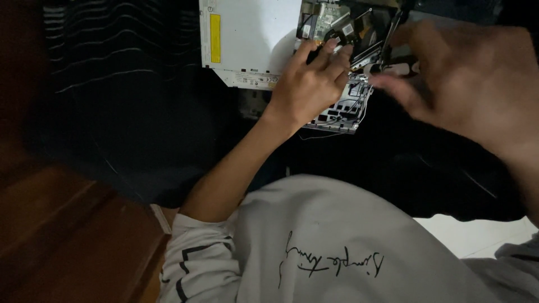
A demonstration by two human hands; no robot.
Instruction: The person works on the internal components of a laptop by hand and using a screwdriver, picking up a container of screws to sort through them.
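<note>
An opened laptop chassis (342,115) with bare circuit boards and thin wires lies on a dark surface at the top centre. My left hand (306,90) reaches up onto it, its bent fingertips resting on a black part (343,35) inside, with nothing gripped. My right hand (471,84) is blurred at the upper right, close to the camera. Its thumb and fingers pinch the lower end of a thin dark tool (393,33) that points up over the boards.
A white metal drive unit (252,50) with a yellow sticker sits left of the boards. A dark cloth (140,112) covers the work surface. Brown wood (62,235) shows at lower left. My white shirt (337,235) fills the bottom.
</note>
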